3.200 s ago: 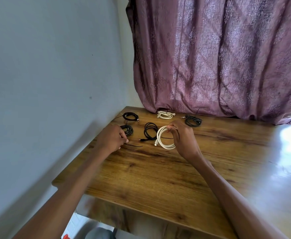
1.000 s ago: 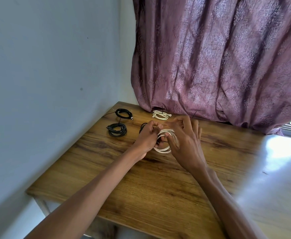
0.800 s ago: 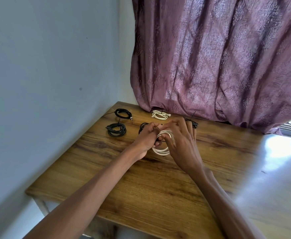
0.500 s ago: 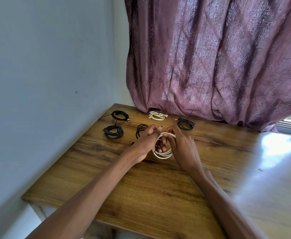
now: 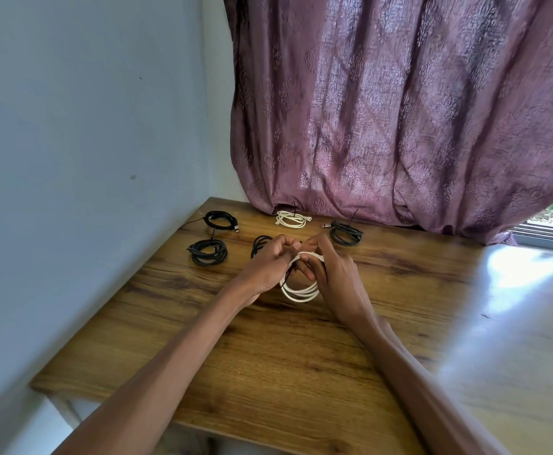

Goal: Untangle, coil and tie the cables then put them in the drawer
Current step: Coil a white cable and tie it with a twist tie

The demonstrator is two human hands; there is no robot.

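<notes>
Both hands meet over the table [image 5: 301, 372], toward its far side and nearer its left edge than its right. The left hand [image 5: 268, 267] and the right hand [image 5: 337, 280] grip the top of a white coil [image 5: 301, 292] from opposite sides. The fingers of both hands are curled and pressed onto the upper strands; the thumbs and fingertips pinch the bundle where the hands come together. A thin dark tie [image 5: 289, 274] shows at that pinch point; how it is wrapped cannot be told. The lower loops of the white coil hang free below the hands, just above or touching the surface; which cannot be told.

Other coils lie on the table:
- A black coil [image 5: 221, 220] near the far left corner, beside the wall [image 5: 71, 159].
- A second black coil [image 5: 207, 252] just nearer along the left edge.
- A third black coil [image 5: 260, 244] partly hidden behind the left hand.
- A small white coil [image 5: 290, 219] at the far edge, against the hem of the curtain [image 5: 399, 110].
- A dark coil [image 5: 345, 231] to the right of it, also near the far edge.

The right half of the table carries a bright glare.
</notes>
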